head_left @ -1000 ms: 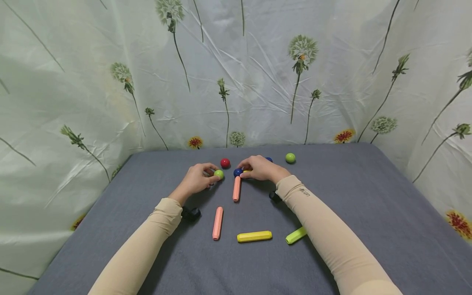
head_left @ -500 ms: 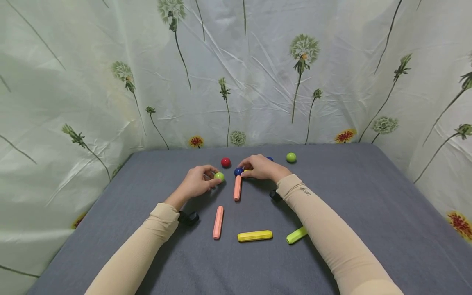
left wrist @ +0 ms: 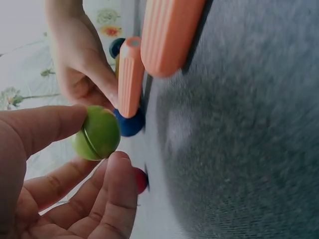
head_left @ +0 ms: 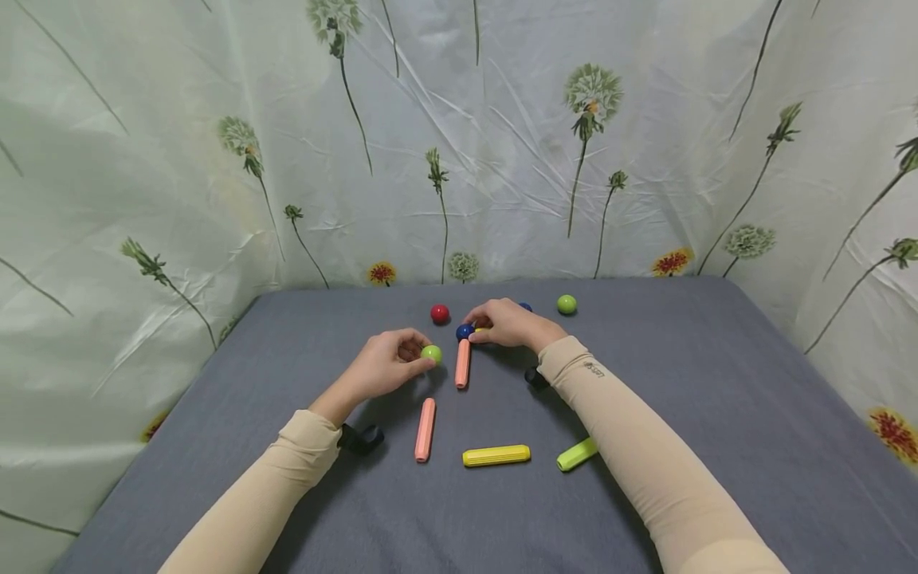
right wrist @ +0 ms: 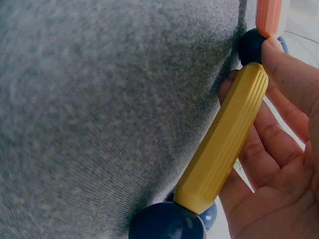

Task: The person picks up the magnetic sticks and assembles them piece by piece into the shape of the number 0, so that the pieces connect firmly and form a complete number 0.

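Observation:
Between the thumb and fingers of my left hand (head_left: 387,363) is a green ball (head_left: 432,355), raised off the cloth; a groove shows across it in the left wrist view. My right hand (head_left: 505,323) pinches a blue ball (head_left: 464,332), its thumb on the near side. From that ball a pink ribbed stick (head_left: 462,367) points toward me. A yellow ribbed stick (right wrist: 224,134) also meets it and runs under the right palm to another blue ball (right wrist: 167,221). The head view mostly hides this yellow stick behind the right hand.
Nearer me lie a second pink stick (head_left: 425,430), another yellow stick (head_left: 496,455) and a green stick (head_left: 577,454) partly under the right forearm. A red ball (head_left: 440,314) and another green ball (head_left: 566,304) sit farther back on the grey cloth (head_left: 717,399). A flowered curtain hangs behind.
My left hand has drawn the green ball back toward me and slightly right, away from the red ball. The right hand keeps its hold on the blue ball, almost still.

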`<state>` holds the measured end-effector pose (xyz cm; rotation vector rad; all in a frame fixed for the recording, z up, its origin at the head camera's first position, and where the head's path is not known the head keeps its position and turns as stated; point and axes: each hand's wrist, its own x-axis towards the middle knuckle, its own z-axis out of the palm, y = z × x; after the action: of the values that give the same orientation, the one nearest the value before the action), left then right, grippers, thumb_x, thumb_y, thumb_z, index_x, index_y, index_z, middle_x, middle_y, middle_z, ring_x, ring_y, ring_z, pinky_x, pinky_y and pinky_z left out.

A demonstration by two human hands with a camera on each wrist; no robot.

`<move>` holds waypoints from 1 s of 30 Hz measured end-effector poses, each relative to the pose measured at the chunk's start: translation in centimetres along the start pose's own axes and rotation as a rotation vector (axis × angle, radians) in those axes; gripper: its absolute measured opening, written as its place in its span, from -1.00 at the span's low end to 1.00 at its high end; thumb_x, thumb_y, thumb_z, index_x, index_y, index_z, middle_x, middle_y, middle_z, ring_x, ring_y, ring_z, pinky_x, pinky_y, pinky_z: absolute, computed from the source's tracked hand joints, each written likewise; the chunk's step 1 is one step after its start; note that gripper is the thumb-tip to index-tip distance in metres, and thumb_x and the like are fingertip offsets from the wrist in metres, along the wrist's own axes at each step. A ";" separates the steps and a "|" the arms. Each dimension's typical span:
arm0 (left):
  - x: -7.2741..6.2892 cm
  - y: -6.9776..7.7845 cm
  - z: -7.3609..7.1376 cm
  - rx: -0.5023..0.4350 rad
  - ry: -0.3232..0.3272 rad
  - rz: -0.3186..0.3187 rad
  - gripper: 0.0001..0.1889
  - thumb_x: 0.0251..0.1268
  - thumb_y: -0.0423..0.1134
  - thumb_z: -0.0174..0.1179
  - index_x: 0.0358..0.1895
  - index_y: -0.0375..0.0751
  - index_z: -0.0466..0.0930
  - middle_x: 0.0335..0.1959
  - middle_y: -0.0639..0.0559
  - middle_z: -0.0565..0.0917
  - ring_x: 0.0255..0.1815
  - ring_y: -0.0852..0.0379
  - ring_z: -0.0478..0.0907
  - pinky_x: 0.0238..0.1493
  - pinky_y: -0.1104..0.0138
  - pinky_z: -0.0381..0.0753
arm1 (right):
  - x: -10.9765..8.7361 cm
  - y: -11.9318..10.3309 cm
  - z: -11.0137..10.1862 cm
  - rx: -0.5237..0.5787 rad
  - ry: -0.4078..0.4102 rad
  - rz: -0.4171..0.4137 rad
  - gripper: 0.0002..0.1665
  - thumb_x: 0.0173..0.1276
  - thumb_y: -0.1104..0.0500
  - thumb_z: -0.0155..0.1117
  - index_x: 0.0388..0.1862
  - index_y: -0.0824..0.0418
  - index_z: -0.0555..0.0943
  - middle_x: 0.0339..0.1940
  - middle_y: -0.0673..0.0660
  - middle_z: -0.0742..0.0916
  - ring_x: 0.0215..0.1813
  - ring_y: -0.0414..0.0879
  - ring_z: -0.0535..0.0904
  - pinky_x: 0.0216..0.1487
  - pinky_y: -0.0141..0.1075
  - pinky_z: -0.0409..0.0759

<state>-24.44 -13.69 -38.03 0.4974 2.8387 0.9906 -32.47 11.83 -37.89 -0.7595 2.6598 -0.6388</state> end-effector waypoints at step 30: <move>-3.6 2.8 1.9 -0.032 -0.114 0.117 -0.77 0.29 -0.20 0.56 -0.09 -0.10 0.73 -0.22 0.10 0.77 -0.24 0.28 0.68 -0.13 0.36 0.71 | -0.4 0.0 0.0 -0.007 0.024 -0.050 -0.51 0.65 0.04 0.30 0.44 0.18 0.64 0.28 0.21 0.78 0.35 0.11 0.69 0.39 -0.03 0.62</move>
<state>-19.94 -11.74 -37.81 0.7007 2.7154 0.9907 -32.16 12.03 -37.88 -0.8278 2.6738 -0.6562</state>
